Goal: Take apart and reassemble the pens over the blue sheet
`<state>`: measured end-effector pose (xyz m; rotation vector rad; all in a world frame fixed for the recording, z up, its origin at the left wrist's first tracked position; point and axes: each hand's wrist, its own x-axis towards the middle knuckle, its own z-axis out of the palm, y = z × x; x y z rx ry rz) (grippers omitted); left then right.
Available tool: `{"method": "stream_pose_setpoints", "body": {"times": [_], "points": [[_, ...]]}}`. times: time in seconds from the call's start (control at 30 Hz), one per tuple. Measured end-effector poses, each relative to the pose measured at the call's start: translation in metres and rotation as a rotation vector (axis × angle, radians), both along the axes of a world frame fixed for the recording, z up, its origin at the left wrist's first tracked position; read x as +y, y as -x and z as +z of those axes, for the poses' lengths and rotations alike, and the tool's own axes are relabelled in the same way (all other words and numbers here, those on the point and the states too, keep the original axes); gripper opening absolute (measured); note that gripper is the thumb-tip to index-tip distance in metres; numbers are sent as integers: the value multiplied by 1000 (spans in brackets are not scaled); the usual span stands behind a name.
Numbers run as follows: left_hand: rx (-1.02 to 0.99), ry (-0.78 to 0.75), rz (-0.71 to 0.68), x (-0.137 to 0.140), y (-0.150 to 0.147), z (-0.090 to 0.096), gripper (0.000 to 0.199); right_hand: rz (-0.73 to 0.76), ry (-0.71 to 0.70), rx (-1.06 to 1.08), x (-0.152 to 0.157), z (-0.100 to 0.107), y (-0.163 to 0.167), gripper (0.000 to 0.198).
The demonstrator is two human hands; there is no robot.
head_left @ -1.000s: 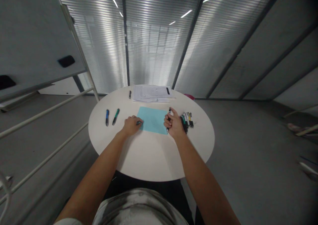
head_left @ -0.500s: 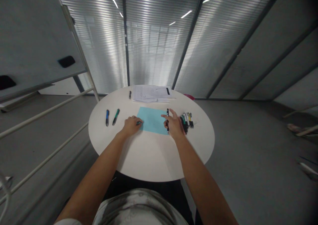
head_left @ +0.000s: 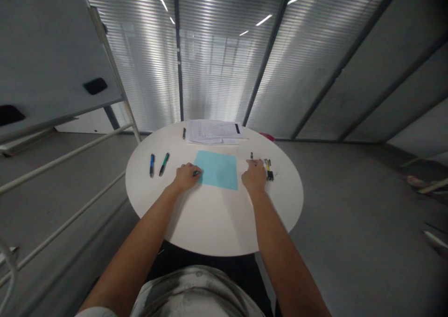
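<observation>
Enclosing blinds [head_left: 217, 74]: the far side of the room is being filled by slatted panels, divided by dark uprights [head_left: 178, 51].
Floor [head_left: 350, 214]: grey ground is being shown to left and right.
Board [head_left: 45, 37]: a large grey panel is being carried by a pale frame [head_left: 129, 114] at the left.
Surface [head_left: 213, 223]: sheets and pens are being borne by a round white top.
Papers [head_left: 214, 131]: printed white sheets are being stacked near the far edge.
Blue sheet [head_left: 220, 169]: a light blue page is being laid flat between the two hands, nearer than the papers.
Left hand [head_left: 186, 176]: its fingers are being curled around a small dark object [head_left: 196, 172] at the left edge of the page.
Right hand [head_left: 255, 175]: it is being held beyond the right edge, well apart from its partner, over a group of markers; whether anything is being gripped cannot be told.
Green pen [head_left: 164, 164]: it is being set at a slant, just beside the blue pen [head_left: 151, 165].
Yellow marker [head_left: 268, 168]: it is being left uncovered just right of the right-hand fingers.
Dark pen [head_left: 184, 133]: it is being placed just left of the stack.
</observation>
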<state>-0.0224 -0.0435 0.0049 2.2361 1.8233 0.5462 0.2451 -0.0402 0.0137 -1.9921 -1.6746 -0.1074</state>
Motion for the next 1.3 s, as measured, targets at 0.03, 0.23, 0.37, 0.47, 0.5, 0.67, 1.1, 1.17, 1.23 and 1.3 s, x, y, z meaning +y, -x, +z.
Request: {"method": "stream_pose_setpoints", "body": {"times": [0.03,0.23,0.37,0.47,0.5,0.67,1.1,1.17,1.23,1.3], "points": [[1,-3,-1,0,0,0,29,-9,5,-12,-1,1,-1,47],[5,-14,-1,-1,0,-1,29,-40,63,-42,-4,3,-2,47],[6,-10,-2,0,0,-2,29,-94,101,-55,-5,2,-2,43],[3,-12,-5,1,1,-4,28,-117,118,-59,-4,2,-4,43],[4,-18,-5,1,1,-4,28,-122,124,-57,-4,2,-4,43],[10,-13,-5,1,1,-2,28,-103,66,-46,-7,6,2,39],[1,-3,2,-1,-2,2,29,376,197,48,-1,-8,34,24],[-3,-9,-1,-1,-2,2,29,380,210,65,1,-9,31,25],[-5,-11,-5,-1,-2,2,29,394,211,69,1,-8,30,25],[-8,-12,-9,-1,-2,2,29,410,198,70,1,-8,30,25]]}}
